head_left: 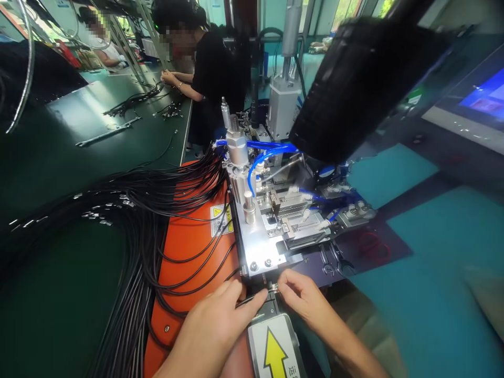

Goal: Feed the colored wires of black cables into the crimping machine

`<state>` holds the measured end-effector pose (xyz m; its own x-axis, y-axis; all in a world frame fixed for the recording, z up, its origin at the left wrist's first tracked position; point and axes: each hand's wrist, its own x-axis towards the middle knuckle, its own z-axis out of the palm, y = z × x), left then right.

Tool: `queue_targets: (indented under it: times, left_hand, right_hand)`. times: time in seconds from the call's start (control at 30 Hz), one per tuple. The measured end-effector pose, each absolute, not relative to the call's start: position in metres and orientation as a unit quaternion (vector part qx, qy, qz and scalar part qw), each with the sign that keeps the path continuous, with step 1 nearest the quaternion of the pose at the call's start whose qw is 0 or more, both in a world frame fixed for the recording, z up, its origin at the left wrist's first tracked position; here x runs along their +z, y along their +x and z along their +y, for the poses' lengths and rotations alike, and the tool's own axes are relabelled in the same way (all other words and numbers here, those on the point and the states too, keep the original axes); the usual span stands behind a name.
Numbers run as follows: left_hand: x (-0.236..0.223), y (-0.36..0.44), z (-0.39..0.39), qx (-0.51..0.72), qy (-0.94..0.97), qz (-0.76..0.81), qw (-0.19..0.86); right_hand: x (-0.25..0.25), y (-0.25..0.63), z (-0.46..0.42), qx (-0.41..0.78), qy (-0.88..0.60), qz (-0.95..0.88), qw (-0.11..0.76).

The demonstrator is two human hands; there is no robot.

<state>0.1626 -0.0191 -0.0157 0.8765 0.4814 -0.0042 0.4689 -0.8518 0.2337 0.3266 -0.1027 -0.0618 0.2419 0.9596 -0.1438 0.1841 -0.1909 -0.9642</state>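
My left hand [220,315] lies at the front of the machine, closed on a thin black cable [247,300], its thumb stretched toward a small metal cable connector [273,287]. From the other side my right hand [301,294] pinches at the connector's right end with thumb and forefinger; its exact grip is partly hidden. Both hands are over a narrow dark track [270,305], just in front of the machine's bright metal plate [260,247]. Below them is a cover with a yellow arrow [274,352].
Bundled black cables [142,236] drape over the orange machine bed [197,244] at left. A large black cylinder [350,89] hangs above blue air hoses [268,149]. Wrenches [333,262] lie at right. A co-worker [220,68] stands by the green table [118,115]; another person sits farther back.
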Motion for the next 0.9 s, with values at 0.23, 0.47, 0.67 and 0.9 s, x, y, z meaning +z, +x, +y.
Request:
queue_targets:
  times: [0.23,0.47,0.67,0.9]
  left_hand:
    - [-0.011,0.151,-0.019,0.041,0.891,0.357,0.279]
    - [-0.011,0.145,-0.016,0.114,0.937,0.237,0.228]
    - [-0.011,0.144,-0.015,0.098,0.943,0.231,0.216]
    - [-0.013,0.144,-0.015,0.081,0.946,0.257,0.181]
  right_hand:
    - [-0.058,0.328,-0.103,0.449,-0.641,-0.432,0.449]
    - [-0.058,0.33,-0.104,0.449,-0.642,-0.435,0.443]
    - [-0.062,0.329,-0.102,0.482,-0.625,-0.39,0.475]
    - [-0.066,0.333,-0.118,0.461,-0.627,-0.342,0.527]
